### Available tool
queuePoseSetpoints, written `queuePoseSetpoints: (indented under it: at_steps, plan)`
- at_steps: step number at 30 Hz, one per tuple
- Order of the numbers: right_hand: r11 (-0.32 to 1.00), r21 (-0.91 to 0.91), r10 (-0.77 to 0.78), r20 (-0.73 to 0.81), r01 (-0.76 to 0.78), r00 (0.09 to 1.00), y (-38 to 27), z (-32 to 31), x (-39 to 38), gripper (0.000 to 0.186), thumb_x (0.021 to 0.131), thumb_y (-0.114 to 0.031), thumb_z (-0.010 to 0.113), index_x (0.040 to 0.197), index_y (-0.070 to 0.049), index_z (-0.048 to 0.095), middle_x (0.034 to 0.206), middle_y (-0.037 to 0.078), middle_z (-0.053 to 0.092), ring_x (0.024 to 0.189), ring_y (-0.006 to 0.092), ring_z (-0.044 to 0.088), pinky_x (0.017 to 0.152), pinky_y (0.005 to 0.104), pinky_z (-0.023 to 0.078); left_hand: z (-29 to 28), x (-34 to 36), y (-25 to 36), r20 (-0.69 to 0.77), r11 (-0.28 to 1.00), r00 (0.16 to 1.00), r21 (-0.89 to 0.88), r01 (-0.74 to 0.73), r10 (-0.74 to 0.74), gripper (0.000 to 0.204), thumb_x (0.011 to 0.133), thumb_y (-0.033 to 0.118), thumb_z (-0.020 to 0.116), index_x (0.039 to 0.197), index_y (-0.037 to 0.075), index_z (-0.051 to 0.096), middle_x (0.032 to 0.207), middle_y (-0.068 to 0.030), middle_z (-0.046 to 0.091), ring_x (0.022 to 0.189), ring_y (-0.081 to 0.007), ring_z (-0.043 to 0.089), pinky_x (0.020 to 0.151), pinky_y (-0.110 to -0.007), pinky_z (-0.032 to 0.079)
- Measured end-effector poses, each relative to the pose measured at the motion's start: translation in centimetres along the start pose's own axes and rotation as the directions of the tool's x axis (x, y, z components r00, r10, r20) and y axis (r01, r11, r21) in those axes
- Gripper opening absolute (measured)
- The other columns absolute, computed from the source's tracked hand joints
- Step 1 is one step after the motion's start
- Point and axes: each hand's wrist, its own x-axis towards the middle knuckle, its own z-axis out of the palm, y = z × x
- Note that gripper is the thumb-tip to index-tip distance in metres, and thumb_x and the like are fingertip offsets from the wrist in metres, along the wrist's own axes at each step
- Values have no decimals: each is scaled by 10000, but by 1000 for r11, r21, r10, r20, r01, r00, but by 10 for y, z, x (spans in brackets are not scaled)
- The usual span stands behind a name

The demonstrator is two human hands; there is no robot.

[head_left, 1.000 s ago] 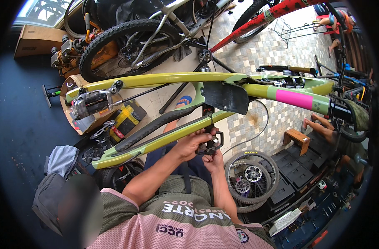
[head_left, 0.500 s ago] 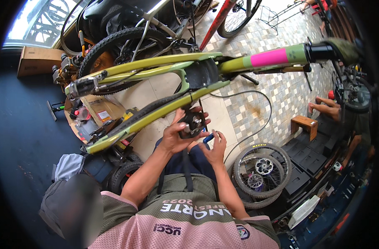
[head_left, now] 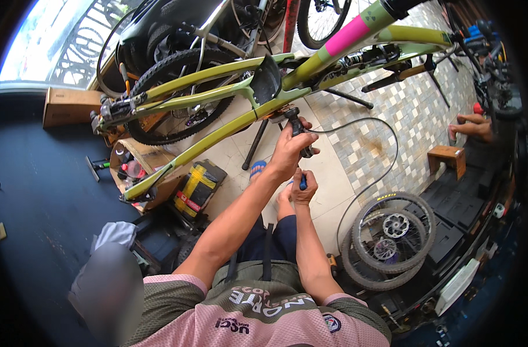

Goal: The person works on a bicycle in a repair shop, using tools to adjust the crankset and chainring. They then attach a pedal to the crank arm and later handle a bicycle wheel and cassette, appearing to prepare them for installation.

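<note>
A green bike frame (head_left: 218,141) with a pink band is held up across the view in front of me. Just below its lower tube, my left hand (head_left: 290,151) is wrapped round a black bike part (head_left: 303,124) with a rounded upper end; its exact kind does not show. The part's top is close to the frame, and I cannot tell whether they touch. Lower and a little to the right, my right hand (head_left: 303,189) is closed round a blue-handled tool (head_left: 303,183). The tool's working end is hidden.
Two bike wheels (head_left: 429,228) lie stacked at the right by a wooden stool (head_left: 447,159). A black cable (head_left: 396,144) loops over the tiled floor. On the left are an open carton (head_left: 160,151) and a yellow-taped black box (head_left: 199,188). Another person's bare foot (head_left: 469,128) shows at right.
Both hands have moved: the left is higher and further right with the black part, now turned on its side; the right has closed round the blue-handled tool. The frame appears shifted and tilted.
</note>
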Motion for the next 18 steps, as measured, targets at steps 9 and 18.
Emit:
queuePoseSetpoints:
  at_steps: [9,18]
  plan:
    - [966,188,214,-206,-176,955,-5,19,-2,486,999,-260,700,618,-45,489,545,51,410,528,135,362,504,344,310,-82,-50,17,-142,955,990,294,35,7,426,845,157,713,1228,71,547,1140,-52,571,1019,-199,638,804,-361,507]
    - [890,330,391,-203,-314,898,3,28,-3,501,992,-272,687,592,-43,491,526,14,417,528,112,374,504,339,296,-151,-67,18,-331,893,942,407,192,-52,357,839,186,688,1136,122,499,912,-9,513,812,-131,539,641,-300,472]
